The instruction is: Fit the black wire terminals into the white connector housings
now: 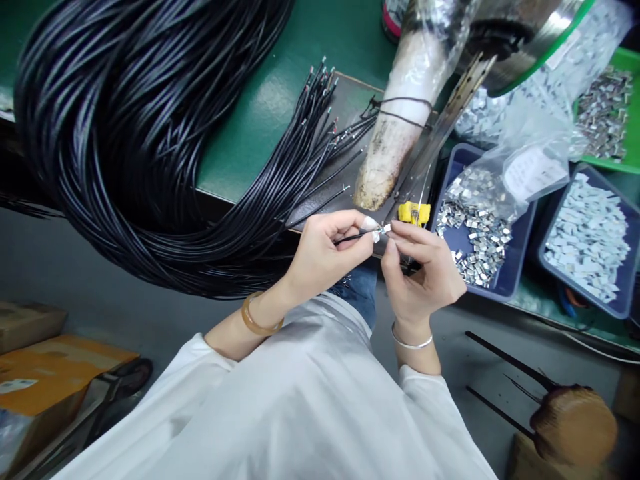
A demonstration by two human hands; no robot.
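Observation:
A black cable (351, 237) is pinched near its stripped end between the thumb and forefinger of my left hand (333, 247). My right hand (423, 267) holds a small shiny metal connector shell (387, 228) at its fingertips, right at the cable's end; whether the two are joined I cannot tell. Just beyond my fingers sits a yellow block (414, 213) beneath a metal rod. To the left, a thick bundle of black cables (260, 213) fans its cut ends over a dark board.
A blue bin of metal shells (523, 257) and a blue bin of white pieces (631, 267) stand at right, with a green tray (633, 100) behind. A plastic-wrapped tube (400, 133) and a reel (520, 40) rise ahead. A stool (575, 427) is lower right.

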